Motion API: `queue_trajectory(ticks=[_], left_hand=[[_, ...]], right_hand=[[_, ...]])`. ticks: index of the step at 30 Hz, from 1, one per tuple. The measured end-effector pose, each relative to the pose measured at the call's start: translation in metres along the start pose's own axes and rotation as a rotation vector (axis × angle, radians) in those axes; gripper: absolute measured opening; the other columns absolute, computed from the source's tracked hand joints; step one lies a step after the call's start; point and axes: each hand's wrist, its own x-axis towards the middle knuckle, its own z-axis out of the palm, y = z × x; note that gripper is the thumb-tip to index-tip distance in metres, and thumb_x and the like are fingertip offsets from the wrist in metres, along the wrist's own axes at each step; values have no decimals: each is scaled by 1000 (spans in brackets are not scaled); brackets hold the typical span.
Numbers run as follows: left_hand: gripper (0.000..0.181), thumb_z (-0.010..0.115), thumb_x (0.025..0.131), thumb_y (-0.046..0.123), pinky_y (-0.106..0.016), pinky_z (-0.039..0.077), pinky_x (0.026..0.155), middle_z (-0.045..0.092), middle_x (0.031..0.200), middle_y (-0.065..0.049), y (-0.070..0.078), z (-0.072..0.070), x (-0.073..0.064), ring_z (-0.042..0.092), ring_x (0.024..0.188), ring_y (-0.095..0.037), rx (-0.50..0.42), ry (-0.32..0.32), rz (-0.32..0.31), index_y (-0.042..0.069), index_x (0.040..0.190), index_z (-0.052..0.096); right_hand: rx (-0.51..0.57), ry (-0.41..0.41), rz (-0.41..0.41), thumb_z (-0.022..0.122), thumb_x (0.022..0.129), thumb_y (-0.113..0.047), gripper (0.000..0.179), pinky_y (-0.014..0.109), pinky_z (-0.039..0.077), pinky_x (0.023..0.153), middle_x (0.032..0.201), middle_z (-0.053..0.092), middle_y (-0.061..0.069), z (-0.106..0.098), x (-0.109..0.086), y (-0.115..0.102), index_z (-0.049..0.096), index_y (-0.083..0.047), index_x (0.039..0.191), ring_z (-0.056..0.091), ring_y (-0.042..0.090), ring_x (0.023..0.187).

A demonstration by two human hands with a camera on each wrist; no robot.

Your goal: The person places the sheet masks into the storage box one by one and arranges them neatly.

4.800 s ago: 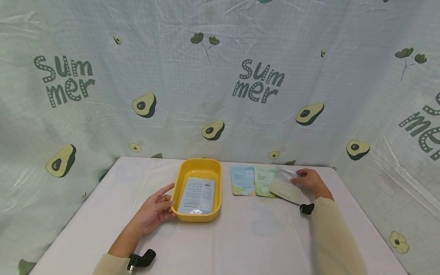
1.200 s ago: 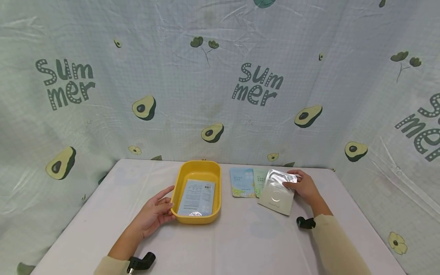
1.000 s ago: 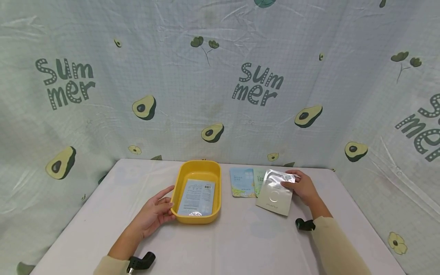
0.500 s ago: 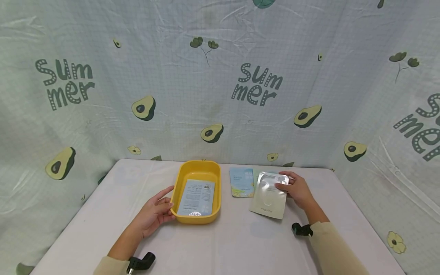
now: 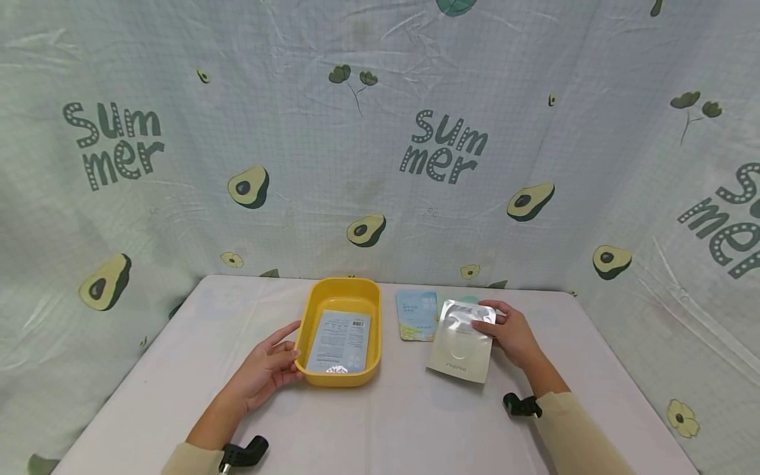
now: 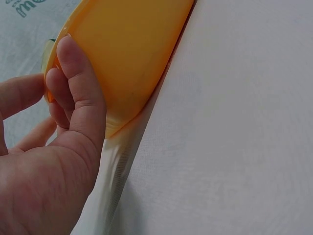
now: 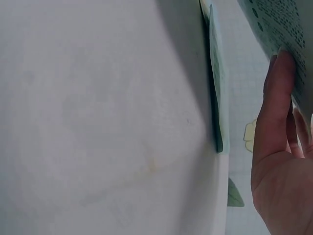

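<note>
My right hand (image 5: 512, 333) pinches the upper right edge of a silver and cream face mask sachet (image 5: 460, 346), thumb on its front. The sachet is tilted and partly covers a green sachet (image 5: 469, 298). In the right wrist view, my fingers lie against the printed back (image 7: 288, 29) of the held sachet. On the left, my left hand (image 5: 267, 369) holds the near left rim of a yellow tray (image 5: 371, 369). The left wrist view shows fingers against its outer wall (image 6: 137, 49). A pale blue sachet (image 5: 341, 340) lies in the tray, text side up.
A blue sachet (image 5: 417, 315) lies flat on the white table (image 5: 410, 422), right of the tray and beside the green one. A printed cloth (image 5: 309, 152) with avocados and lettering hangs behind the table and at both sides.
My right hand has picked up the silver and cream sachet from the row and moved it left and nearer, turning it straighter. The left hand and tray stay put.
</note>
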Motion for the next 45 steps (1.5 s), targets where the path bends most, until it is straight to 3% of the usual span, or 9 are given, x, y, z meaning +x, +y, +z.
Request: queue_trajectory(ticks=[13, 33, 45], left_hand=[[71, 56, 103, 7, -29, 62, 82, 54, 114, -5, -1, 0, 0, 60, 80, -13, 10, -1, 11, 21, 164, 22], [72, 56, 103, 6, -28, 62, 82, 54, 112, -4, 0, 0, 0, 60, 80, -13, 2, -2, 3, 20, 165, 21], [72, 56, 103, 6, -28, 62, 82, 54, 111, -4, 1, 1, -1, 61, 80, -13, 3, 2, -1, 20, 164, 21]], right_hand=[[52, -12, 5, 80, 87, -7, 67, 36, 64, 71, 112, 72, 7, 14, -9, 2, 47, -4, 146, 73, 15, 87], [92, -11, 33, 80, 88, -10, 65, 37, 64, 74, 114, 72, 8, 33, -21, 2, 50, -7, 145, 73, 18, 91], [187, -73, 23, 77, 89, -4, 65, 37, 64, 73, 109, 74, 6, 50, -27, -3, 47, -2, 147, 74, 17, 89]])
